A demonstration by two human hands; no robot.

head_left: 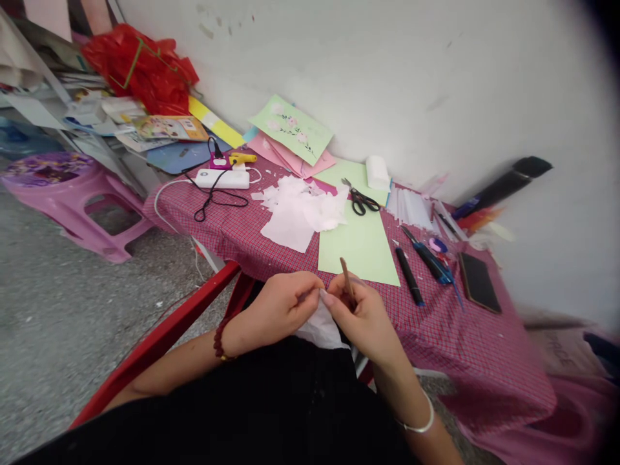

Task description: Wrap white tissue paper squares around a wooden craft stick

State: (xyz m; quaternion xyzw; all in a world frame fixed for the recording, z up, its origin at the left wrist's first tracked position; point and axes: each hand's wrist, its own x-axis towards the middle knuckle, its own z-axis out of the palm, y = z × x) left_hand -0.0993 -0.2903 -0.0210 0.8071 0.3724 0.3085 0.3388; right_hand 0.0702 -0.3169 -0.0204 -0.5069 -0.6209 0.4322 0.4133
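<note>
My left hand [276, 309] is closed in a pinch, its fingertips meeting those of my right hand [365, 318] in front of the table edge. What lies between the fingertips is too small to make out. A thin brown stick [345, 276] sticks up out of my right hand, tucked in its curled fingers. Below both hands, a white thin sheet [323, 330], like tissue, rests on my lap. Just beyond them a light green paper sheet [358, 248] lies on the table, with torn white tissue paper [295, 210] to its left.
The checked tablecloth [232, 226] carries black scissors [361, 201], a craft knife [409, 276], a blue-black cutter [429, 258], glue sticks [409, 206], a dark phone-like slab [479, 281] and a white power strip [223, 179]. A pink stool [92, 206] stands left; a red chair arm [159, 342] is beside my left arm.
</note>
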